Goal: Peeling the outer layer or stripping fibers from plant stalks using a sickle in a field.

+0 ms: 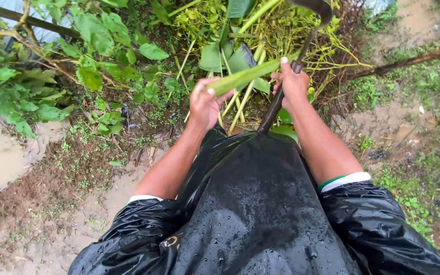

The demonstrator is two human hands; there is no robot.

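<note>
Gripping a green stalk [245, 76] in the left hand [204, 104], right hand [292, 84] closed on a sickle handle [276, 109]

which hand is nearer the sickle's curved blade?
Right. The right hand grips the sickle handle just below the blade; the left hand holds the green stalk, farther left and lower.

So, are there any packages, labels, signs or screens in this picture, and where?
No packages, signs or screens.
One small yellow-gold mark, a curved emblem, on the wet black raincoat, near the left sleeve at the bottom of the head view.
</note>
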